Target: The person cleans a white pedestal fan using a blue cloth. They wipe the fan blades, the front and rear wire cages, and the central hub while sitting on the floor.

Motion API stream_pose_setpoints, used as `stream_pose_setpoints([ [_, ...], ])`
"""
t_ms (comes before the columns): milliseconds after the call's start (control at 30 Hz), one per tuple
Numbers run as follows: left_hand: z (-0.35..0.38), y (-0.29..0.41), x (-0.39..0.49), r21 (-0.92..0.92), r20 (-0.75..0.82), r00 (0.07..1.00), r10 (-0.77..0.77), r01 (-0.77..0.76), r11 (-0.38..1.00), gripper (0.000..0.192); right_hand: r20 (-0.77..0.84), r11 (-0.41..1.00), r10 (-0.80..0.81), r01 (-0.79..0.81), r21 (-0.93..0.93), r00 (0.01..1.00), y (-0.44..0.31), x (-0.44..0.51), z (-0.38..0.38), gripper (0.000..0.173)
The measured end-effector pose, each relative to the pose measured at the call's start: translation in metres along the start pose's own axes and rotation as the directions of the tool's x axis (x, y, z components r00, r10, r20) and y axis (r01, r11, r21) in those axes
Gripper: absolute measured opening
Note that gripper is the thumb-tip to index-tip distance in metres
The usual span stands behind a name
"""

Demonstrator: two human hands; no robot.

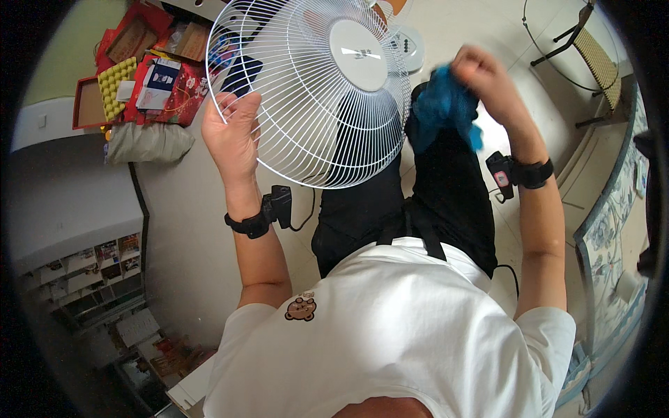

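A white wire fan guard (334, 89) with a round plastic centre cap hangs tilted above my legs. My left hand (230, 125) grips its rim on the left side, thumb over the wires. At the upper right my right hand (478, 68), a little blurred, pinches a crumpled blue cloth (444, 104), which droops over my knee apart from the guard's right edge. Behind the guard stands a white fan base (407, 48) with dark buttons on the floor, partly hidden by the wires.
Red boxes and bags (188, 89), a yellow egg tray (116, 86) and a grey bag (149, 143) are piled at the upper left. A woven chair (596, 57) stands at the upper right. A table with a floral cloth (609, 235) runs along the right.
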State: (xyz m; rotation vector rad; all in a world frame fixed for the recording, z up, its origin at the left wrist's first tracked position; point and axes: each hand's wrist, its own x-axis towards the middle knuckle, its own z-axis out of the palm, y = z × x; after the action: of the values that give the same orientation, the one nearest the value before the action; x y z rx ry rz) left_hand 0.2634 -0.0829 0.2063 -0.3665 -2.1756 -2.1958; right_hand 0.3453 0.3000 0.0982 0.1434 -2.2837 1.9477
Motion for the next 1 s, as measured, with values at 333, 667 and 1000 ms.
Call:
stream_pose_setpoints([
  [333,0.027,0.016,-0.008,-0.128,0.077,0.997,-0.013,0.023,0.992,0.023,-0.060,0.674,-0.645,0.531,-0.514,0.762,-0.063,0.058,0.127,0.050],
  [667,0.010,0.003,-0.026,-0.030,-0.012,0.998,-0.054,0.053,0.998,0.034,-0.086,0.783,-0.602,0.566,-0.257,0.794,-0.083,0.040,0.178,0.039],
  [1000,-0.031,-0.033,-0.043,0.090,-0.134,0.991,0.013,-0.001,0.996,0.034,0.113,0.790,-0.538,0.547,-0.276,0.835,-0.075,0.027,0.200,0.025],
])
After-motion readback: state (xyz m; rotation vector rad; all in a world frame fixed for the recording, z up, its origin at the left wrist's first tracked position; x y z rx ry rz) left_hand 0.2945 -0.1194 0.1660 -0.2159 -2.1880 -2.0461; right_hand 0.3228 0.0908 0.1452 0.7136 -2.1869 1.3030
